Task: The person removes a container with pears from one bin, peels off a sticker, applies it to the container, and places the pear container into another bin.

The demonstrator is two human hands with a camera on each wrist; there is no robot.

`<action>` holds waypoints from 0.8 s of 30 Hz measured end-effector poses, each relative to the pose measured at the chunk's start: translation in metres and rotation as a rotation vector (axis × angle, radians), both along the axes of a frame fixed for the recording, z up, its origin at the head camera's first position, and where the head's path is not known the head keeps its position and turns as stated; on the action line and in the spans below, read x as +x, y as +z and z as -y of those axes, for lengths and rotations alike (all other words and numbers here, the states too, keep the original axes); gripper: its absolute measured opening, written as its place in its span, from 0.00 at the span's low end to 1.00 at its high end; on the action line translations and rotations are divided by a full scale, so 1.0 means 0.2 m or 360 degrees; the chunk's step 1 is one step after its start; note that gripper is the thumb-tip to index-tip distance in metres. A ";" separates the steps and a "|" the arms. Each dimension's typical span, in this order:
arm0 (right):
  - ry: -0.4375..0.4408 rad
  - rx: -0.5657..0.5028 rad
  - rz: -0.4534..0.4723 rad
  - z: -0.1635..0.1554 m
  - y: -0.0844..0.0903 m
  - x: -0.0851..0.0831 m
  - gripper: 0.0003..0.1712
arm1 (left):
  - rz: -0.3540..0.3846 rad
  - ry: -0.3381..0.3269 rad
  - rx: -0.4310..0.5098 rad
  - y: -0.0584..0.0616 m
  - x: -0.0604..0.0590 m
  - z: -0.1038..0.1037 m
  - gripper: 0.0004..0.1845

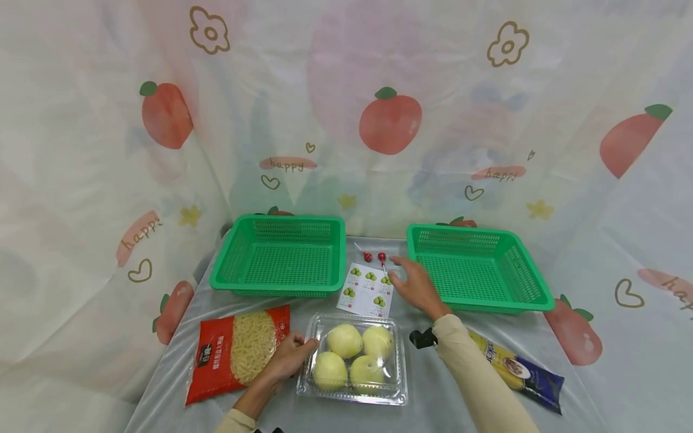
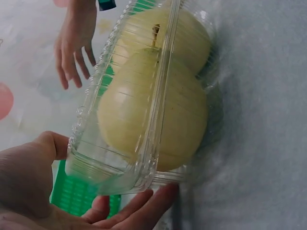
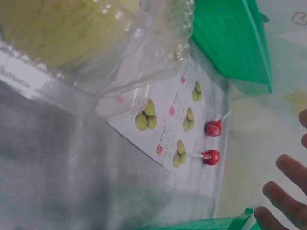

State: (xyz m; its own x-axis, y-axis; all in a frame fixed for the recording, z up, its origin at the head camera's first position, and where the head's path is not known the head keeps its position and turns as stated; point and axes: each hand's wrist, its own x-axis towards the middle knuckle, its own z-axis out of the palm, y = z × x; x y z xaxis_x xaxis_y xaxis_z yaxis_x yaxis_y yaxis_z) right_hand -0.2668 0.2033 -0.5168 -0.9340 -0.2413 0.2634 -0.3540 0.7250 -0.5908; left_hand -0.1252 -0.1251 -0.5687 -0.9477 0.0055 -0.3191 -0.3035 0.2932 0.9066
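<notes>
Pear box [image 1: 352, 359] touched by relaxed left fingers [image 1: 303, 349], noodle bag [image 1: 238, 352] beside, right fingers [image 1: 403, 270] spread over lollipops [image 1: 375, 257]

Between baskets: we see a narrow lane, taken by the sticker sheet [image 1: 367, 289] and two lollipops [image 1: 375, 257].
Front desk [image 1: 433, 385]: we find bare cloth right of the pear box [image 1: 353, 358].
</notes>
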 end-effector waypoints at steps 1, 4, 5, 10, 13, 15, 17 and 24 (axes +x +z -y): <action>0.0008 0.0015 0.0005 0.01 0.00 0.00 0.26 | -0.0007 -0.0012 -0.0023 0.01 0.00 0.00 0.22; 0.0025 0.0040 0.0031 0.02 0.00 0.00 0.26 | -0.0065 -0.0055 -0.0081 0.02 -0.01 0.01 0.28; 0.0033 0.0039 0.0044 0.02 0.01 0.00 0.26 | -0.0085 -0.0068 -0.0082 0.03 -0.02 0.01 0.29; 0.0143 0.0097 0.0101 0.04 -0.01 -0.02 0.27 | -0.0177 -0.0096 0.0033 0.01 -0.06 0.01 0.36; 0.0223 0.0171 0.0156 0.04 -0.02 -0.04 0.26 | -0.0166 -0.0096 0.0083 0.00 -0.06 0.01 0.38; 0.0278 0.0214 0.0212 0.05 -0.04 -0.06 0.25 | -0.0158 -0.0090 0.0107 0.00 -0.06 0.01 0.38; 0.0339 0.0256 0.0250 0.06 -0.05 -0.07 0.23 | -0.0148 -0.0072 0.0129 -0.01 -0.06 0.00 0.39; 0.0474 0.0470 0.0401 0.08 -0.12 -0.10 0.25 | -0.0203 -0.0042 0.0171 -0.03 -0.05 -0.03 0.37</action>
State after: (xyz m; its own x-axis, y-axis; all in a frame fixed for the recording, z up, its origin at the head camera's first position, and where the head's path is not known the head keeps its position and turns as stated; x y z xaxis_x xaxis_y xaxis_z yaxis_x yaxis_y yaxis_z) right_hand -0.2867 0.1881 -0.5410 -0.8390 -0.5379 -0.0818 -0.4438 0.7636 -0.4689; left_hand -0.1350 -0.1193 -0.5749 -0.9795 0.0585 -0.1927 -0.1777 0.1989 0.9638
